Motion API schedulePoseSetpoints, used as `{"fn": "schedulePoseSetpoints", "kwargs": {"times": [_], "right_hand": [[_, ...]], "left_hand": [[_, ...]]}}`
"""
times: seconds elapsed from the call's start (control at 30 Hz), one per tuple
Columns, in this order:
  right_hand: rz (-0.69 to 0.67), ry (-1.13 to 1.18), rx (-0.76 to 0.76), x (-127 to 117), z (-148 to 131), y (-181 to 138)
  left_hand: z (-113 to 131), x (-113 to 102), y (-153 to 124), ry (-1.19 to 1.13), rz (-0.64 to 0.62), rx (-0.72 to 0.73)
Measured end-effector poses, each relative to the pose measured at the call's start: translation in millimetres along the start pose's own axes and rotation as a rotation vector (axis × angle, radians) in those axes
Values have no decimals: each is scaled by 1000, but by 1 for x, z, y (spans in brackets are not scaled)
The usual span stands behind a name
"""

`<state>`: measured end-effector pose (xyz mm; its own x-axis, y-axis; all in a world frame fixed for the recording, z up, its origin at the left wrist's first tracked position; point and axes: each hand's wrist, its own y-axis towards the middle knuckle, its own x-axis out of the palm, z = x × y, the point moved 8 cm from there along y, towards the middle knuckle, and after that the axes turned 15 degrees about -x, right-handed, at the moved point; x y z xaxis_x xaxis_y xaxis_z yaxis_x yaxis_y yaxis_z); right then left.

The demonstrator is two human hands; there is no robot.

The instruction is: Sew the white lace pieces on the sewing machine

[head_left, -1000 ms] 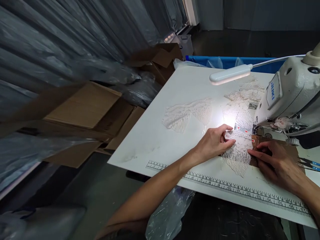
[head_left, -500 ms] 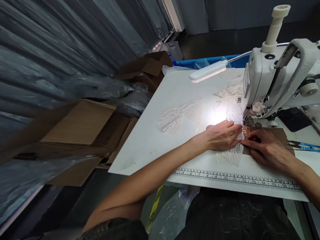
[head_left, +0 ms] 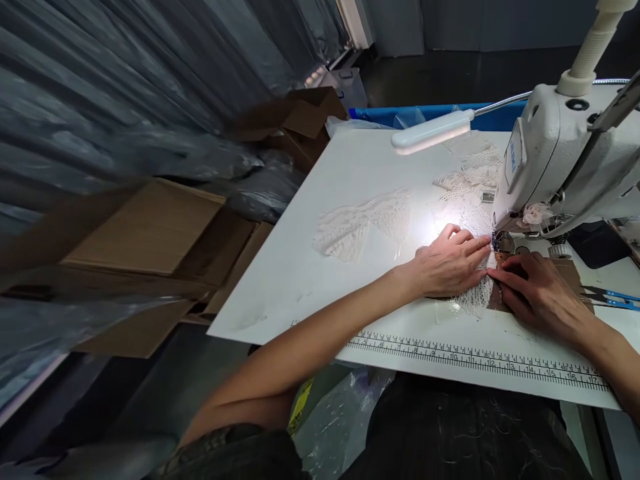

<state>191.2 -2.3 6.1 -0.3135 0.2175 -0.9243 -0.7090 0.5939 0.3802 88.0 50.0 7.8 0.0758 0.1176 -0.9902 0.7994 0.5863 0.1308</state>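
Note:
A piece of white lace [head_left: 477, 298] lies under the sewing machine [head_left: 537, 157], its edge at the presser foot [head_left: 496, 241]. My left hand [head_left: 447, 261] rests flat on this lace, fingers stretched toward the needle area. My right hand [head_left: 543, 293] has its fingers curled in, and its fingertips pinch the lace's right edge just in front of the foot. Beneath the right hand is a brown plate [head_left: 570, 272]. The needle tip itself is too small to make out.
Another lace piece [head_left: 363, 223] lies left on the white table [head_left: 280, 293]; more lace [head_left: 475, 170] sits behind. Blue-handled thread snips [head_left: 613, 297] lie right. A lamp [head_left: 433, 132] hangs over the table. A printed ruler [head_left: 470, 360] runs along the front edge. Cardboard boxes [head_left: 145, 227] stand left.
The camera view has shifted, so the machine appears farther right and larger. Both hands and the lace have moved slightly forward toward the presser foot; less lace shows in front of it.

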Motion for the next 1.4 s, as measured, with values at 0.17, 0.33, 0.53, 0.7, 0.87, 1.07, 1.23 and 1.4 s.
{"fn": "schedulePoseSetpoints", "kwargs": {"times": [0.17,0.33,0.53,0.7,0.87,1.07,1.23,1.4], "right_hand": [[-12,7,41,2,3,0],[8,19,50,1,3,1],[52,34,55,-1,5,0],[62,63,39,-2,5,1],[85,70,70,-1,6,-2],[110,81,90,0,9,-5],[140,69,33,-5,6,-3],[107,72,36,-4,6,-3]], "left_hand": [[-6,2,-2,-98,25,-35],[-8,6,-2,-153,29,-44],[-10,9,-1,-212,40,-70],[-11,9,-1,-229,37,-87],[-9,7,-1,-218,81,-88],[-5,7,-2,-172,118,-99],[1,-1,-4,-120,251,-82],[7,-3,-5,-182,229,23]]}}
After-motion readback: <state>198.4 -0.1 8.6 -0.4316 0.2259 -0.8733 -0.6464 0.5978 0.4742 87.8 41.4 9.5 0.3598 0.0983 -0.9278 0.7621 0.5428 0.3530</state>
